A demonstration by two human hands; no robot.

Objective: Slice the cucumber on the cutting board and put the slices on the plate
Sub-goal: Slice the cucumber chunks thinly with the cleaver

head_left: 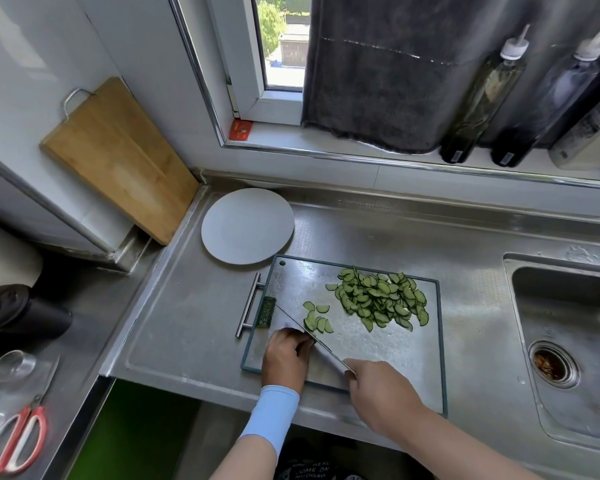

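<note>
Right hand (381, 393) clamps the steel knife (326, 351); left hand (284, 358) curls over the dark green cucumber (267, 311), nine o'clock on the steel board (395, 358). Thin pale-green slices (378, 299) (wet, limp) probably need scooping.

slices (383, 299) on cutting board (395, 355), plate (247, 230) behind, sink (565, 341) right

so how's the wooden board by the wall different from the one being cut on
The wooden board leans against the wall, while the metal cutting board lies flat on the counter. The wooden board is brown and bare; the metal one is grey with a dark rim and carries cucumber slices. The wooden board has a wire loop handle, the metal one a bar handle. Both are rectangular.
</note>
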